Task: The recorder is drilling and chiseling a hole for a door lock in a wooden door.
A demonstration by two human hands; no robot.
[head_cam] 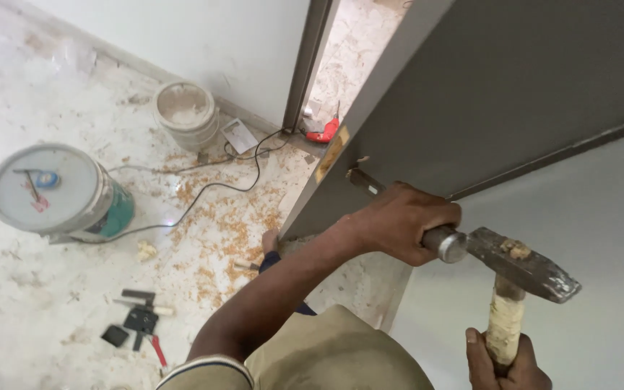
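1. Left hand, centre-right of frame: fingers wrapped round chisel, tip on grey door edge by a pale notch.
2. Right hand, lower right: fingers closed on wooden handle of hammer, head touching chisel butt.
3. Handling (judged): steel head heavy, stiff; handle low down gives best hold.
4. Left of frame: paint bucket, wood shavings on floor

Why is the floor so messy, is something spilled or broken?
Wood shavings lie scattered over the floor below the grey door, and a raw notch is cut into the door's edge. The left hand holds a chisel there; the right hand holds a chipped hammer. Small tools lie loose nearby.
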